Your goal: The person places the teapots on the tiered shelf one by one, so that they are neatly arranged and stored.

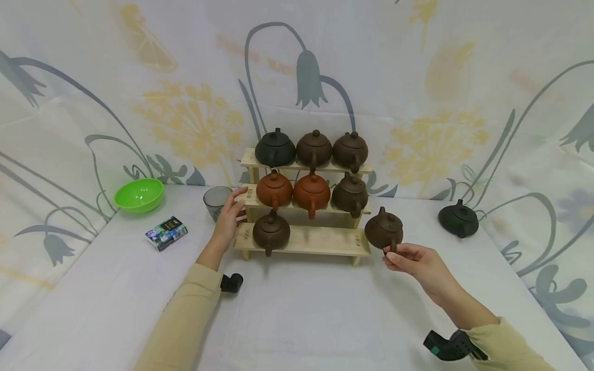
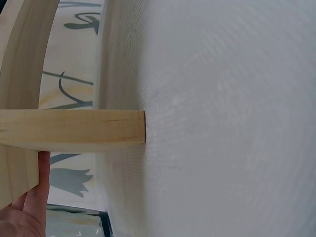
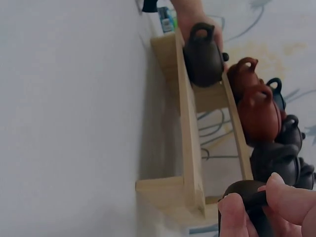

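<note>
My right hand (image 1: pixel 417 263) pinches the handle of a dark brown teapot (image 1: pixel 383 230), held beside the right end of the lowest shelf. My left hand (image 1: pixel 226 219) grips the left end of a three-tier wooden stand (image 1: pixel 320 240) at its middle tier; in the left wrist view its fingers (image 2: pixel 43 190) reach behind the wood. One brown teapot (image 1: pixel 271 232) sits at the left of the bottom tier. Two reddish teapots (image 1: pixel 274 189) and a dark brown one (image 1: pixel 350 194) share the middle tier. A black teapot (image 1: pixel 275 148) and two brown ones (image 1: pixel 314 148) line the top.
A black teapot (image 1: pixel 458 219) stands apart on the table's right side. Left of the stand are a grey glass (image 1: pixel 216 201), a small patterned box (image 1: pixel 166 233) and a green bowl (image 1: pixel 139 196). Patterned cloth (image 1: pixel 185 77) hangs behind the white table (image 1: pixel 301 319).
</note>
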The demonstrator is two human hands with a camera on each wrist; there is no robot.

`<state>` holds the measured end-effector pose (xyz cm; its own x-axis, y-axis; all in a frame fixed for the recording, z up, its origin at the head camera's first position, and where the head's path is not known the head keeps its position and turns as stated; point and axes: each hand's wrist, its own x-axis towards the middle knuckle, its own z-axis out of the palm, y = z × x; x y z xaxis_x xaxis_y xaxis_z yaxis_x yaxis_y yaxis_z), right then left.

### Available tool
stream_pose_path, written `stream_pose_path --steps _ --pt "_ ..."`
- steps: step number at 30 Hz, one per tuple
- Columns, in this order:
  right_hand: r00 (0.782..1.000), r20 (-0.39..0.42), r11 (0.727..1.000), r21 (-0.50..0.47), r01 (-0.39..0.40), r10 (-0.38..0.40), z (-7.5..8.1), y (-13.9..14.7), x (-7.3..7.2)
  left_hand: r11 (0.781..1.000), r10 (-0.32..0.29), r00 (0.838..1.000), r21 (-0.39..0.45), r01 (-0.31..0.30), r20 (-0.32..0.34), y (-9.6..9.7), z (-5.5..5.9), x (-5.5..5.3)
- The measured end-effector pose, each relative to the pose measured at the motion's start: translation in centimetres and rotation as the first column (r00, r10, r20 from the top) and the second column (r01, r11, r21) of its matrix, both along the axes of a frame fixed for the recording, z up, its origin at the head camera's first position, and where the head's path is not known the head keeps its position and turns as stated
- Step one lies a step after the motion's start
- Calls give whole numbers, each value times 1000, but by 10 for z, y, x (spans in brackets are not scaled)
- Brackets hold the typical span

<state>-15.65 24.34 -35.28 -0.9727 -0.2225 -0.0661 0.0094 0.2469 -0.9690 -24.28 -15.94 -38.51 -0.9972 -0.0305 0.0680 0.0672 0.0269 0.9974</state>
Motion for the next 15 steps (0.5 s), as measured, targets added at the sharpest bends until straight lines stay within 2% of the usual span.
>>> stream_pose_path --steps 15 --pt "992 8 989 -74 -125 126 -2 -34 15 1000 8 1000 -2 -8 -6 0 0 -1"
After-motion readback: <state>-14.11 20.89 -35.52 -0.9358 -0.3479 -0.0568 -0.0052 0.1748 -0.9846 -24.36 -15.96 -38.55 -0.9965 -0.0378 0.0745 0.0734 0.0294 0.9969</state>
